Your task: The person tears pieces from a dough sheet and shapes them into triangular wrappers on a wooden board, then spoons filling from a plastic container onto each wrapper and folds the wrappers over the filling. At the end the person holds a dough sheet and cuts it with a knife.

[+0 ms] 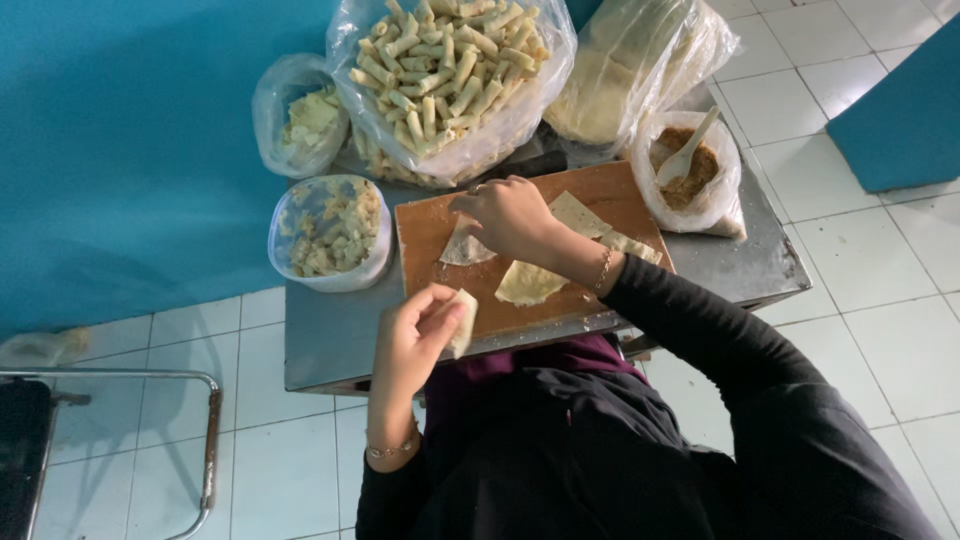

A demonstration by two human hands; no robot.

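Two hands are at work over a wooden board (pixel 430 225) on a small metal bench (pixel 330 340). The left hand (pixel 415 335) is closed around a pale, rolled-up pastry roll (pixel 463 320), pinched between thumb and fingers just off the near edge of the board. The right hand (pixel 510 215) reaches over the board, fingers curled down onto a triangular wrapper sheet (pixel 462 248); whether they actually pinch it or only press on it I cannot tell.

Judging by how things lie, much is done: a big clear bag (pixel 445 70) behind the board is heaped with finished rolls. Work seems to remain, too: other flat wrappers (pixel 528 283) lie unrolled on the board, a round tub of pale filling (pixel 330 230) stands just left of it, and a bag with a stack of wrappers (pixel 620 75) sits behind.

A smaller bag (pixel 300 115) holds pale lumps that are hard to identify. A bag of brown crumbly stuff with a spoon (pixel 685 165) sits at right; its contents are unclear. The right hand hides part of the wrapper beneath it.
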